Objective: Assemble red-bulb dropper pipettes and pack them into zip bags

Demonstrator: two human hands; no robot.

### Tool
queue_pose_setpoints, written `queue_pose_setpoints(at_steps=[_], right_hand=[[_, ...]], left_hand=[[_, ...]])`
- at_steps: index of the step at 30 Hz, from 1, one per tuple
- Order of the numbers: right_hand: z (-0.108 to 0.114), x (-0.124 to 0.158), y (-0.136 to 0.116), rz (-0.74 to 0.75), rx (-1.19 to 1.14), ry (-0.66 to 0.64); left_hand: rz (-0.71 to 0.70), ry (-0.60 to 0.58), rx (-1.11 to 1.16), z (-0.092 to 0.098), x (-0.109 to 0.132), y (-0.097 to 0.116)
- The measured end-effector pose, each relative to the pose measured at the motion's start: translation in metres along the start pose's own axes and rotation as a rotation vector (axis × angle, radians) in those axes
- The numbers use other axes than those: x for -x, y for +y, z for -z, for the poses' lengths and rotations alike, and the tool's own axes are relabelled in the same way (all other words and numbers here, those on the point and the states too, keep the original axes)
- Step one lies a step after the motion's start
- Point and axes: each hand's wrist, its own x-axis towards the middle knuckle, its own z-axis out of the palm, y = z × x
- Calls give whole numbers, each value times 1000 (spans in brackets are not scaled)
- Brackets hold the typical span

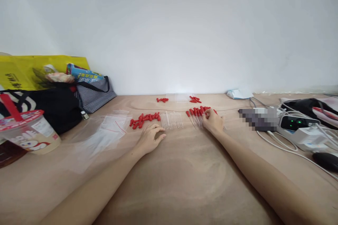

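My left hand point(150, 138) rests on the table, fingers loosely curved and thumb apart, holding nothing. Just beyond it lies a pile of loose red rubber bulbs point(142, 119), and to its right a row of thin clear glass tubes point(172, 120). Farther right, droppers point(195, 113) lie side by side, each a clear tube with a red bulb on its far end. Over the right part of that row is my right hand point(213, 121), its fingers pinched on a dropper at the red end. The hand hides part of the row.
Two small groups of red bulbs point(162, 100) and more clear tubes point(181, 101) lie near the wall. Clear plastic bags point(112, 126) spread at left, near a drink cup point(39, 137) and a striped bag point(96, 93). White cables point(280, 143), a charger point(310, 137) and a black mouse point(326, 161) occupy the right.
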Motion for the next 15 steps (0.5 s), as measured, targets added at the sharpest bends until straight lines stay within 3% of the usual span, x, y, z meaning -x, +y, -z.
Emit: queue_pose_setpoints(at_steps=[10, 15], right_hand=[[-10, -4, -6, 34, 107, -27], [-9, 9, -22, 208, 126, -25]], left_hand=[[-18, 1, 1, -1, 1, -3], [-10, 4, 3, 0, 0, -1]])
